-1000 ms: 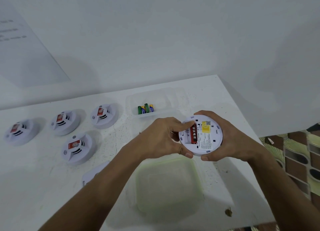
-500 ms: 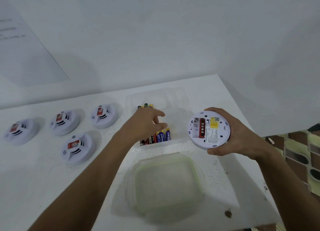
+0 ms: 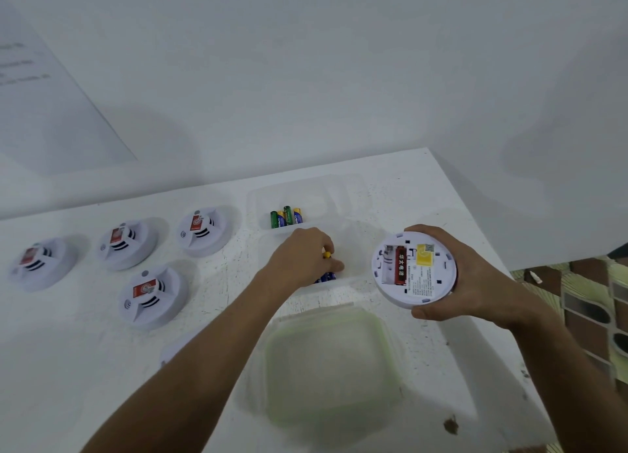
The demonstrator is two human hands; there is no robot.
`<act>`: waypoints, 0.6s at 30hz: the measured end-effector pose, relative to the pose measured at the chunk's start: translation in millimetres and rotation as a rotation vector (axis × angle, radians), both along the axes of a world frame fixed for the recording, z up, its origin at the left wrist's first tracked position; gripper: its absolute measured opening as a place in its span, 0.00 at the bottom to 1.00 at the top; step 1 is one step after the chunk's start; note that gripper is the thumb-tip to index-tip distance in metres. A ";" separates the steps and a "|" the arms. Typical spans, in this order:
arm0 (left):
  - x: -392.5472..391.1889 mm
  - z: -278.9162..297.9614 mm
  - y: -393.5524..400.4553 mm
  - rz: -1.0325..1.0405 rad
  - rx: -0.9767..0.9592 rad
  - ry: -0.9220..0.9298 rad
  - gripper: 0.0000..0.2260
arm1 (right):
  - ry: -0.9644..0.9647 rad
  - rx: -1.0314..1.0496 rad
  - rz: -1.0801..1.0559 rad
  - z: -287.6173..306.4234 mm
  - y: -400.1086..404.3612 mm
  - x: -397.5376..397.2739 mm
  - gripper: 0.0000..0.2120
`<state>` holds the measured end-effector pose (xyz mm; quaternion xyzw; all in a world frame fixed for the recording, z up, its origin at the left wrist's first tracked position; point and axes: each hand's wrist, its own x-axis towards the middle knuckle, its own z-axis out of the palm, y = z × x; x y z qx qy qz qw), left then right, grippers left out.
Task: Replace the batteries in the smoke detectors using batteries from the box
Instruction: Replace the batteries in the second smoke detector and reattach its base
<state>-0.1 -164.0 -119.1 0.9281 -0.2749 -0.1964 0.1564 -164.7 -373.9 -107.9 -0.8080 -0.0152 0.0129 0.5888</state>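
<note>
Soft, even, cool light is falling from above, leaving the white table [image 3: 85, 367] and wall pale and slightly bluish. Broad, faint shadows are spreading on the wall and lying soft-edged beside the smoke detectors [image 3: 153, 294]. No harsh glare is showing. The wide lens is bending the table's edges outward. The clear lid [image 3: 333, 364] is looking hazy, and the left hand [image 3: 302, 259] is blurring slightly.

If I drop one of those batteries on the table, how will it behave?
Probably rolls: the batteries in the clear box are smooth cylinders, and the table looks flat and hard. Likely stiff and slippery, so the left hand should pinch one firmly.
</note>
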 end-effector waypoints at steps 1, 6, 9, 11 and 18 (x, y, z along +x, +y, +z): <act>-1.3 0.7 -0.4 0.013 -0.035 0.008 0.17 | -0.001 0.002 -0.002 0.4 1.0 0.3 0.45; -8.6 5.8 1.4 0.055 -0.205 -0.014 0.11 | 0.001 0.000 0.005 2.0 5.2 2.0 0.44; -18.0 20.4 6.8 0.179 -0.438 -0.037 0.11 | 0.000 0.013 0.005 5.2 9.1 3.6 0.44; -30.7 36.1 11.7 0.266 -0.654 -0.124 0.08 | -0.011 0.016 0.004 7.0 13.7 5.0 0.44; -80.1 53.7 26.0 0.056 -0.853 -0.441 0.06 | -0.069 0.025 0.034 14.6 43.2 14.2 0.42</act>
